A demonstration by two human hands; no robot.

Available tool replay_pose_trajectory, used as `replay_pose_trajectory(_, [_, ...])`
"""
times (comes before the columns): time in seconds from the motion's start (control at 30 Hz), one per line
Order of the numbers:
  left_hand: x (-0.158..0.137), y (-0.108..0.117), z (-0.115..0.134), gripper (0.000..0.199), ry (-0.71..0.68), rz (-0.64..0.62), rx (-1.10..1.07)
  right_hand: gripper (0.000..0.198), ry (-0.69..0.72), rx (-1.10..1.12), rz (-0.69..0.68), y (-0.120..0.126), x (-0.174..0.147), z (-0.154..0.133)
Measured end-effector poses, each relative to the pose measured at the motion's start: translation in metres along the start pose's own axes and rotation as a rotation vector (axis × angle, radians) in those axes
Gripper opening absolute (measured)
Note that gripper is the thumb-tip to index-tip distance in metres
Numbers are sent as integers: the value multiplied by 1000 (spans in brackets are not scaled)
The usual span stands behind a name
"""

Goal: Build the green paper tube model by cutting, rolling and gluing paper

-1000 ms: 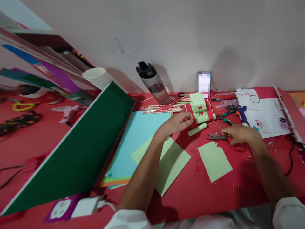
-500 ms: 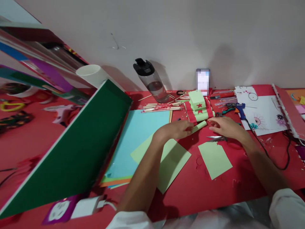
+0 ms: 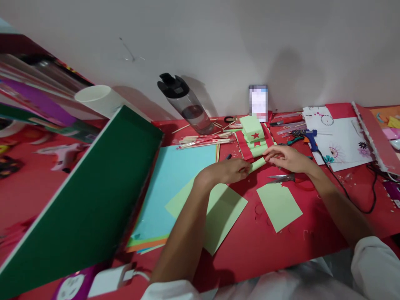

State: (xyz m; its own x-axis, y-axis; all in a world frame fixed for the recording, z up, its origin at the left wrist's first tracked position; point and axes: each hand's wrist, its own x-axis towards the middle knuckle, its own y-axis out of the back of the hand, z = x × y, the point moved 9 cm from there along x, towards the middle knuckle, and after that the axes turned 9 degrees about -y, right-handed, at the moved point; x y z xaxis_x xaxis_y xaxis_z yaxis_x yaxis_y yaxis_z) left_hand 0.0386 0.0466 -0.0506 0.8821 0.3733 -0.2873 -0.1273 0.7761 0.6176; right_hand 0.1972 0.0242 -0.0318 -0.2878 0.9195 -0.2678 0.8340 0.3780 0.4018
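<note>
A pale green strip (image 3: 257, 165) lies slantwise between the two hands, above the red table (image 3: 259, 250). Its left end is gripped in the curled fingers of the left hand (image 3: 229, 171), by which that end is covered. Its other end is met by the fingertips of the right hand (image 3: 290, 159); whether it is pinched there or only touched cannot be told.

Just beyond, a red-and-green striped piece (image 3: 245, 146) is partly masked by the right fingers, and on it a folded green block (image 3: 252, 128) marked with a red star is seen. Below the right hand, the blades of the scissors (image 3: 283, 178) are clear, but the red handles are nearly lost against the table. A notched green sheet (image 3: 279, 207) is set in front of them. A larger green sheet (image 3: 225, 216) and the blue paper (image 3: 184, 173) are crossed and partly hidden by the left arm (image 3: 187, 231).

Farther out, the phone's screen (image 3: 258, 100) is pixelated, the lower part of the white tube (image 3: 100, 98) is blocked by the green board (image 3: 84, 200), and a purple object (image 3: 81, 282) is cut off at the bottom edge.
</note>
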Motion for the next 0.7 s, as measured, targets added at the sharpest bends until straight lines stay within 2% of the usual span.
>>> replay_pose_trajectory(0.2, [-4, 0, 2, 9, -41, -57, -38, 23, 49, 158, -62, -6, -4, -12])
replay_pose_trajectory(0.33, [-4, 1, 7, 11, -75, -67, -73, 19, 76, 153, -14, -6, -4, -16])
replay_pose_trajectory(0.47, [-3, 1, 6, 14, -83, -64, -71, 23, 103, 41, 22, -8, -3, -17])
replay_pose_trajectory(0.7, [-6, -2, -3, 18, -49, -98, -49, 28, 44, -264, 46, -12, 4, -5])
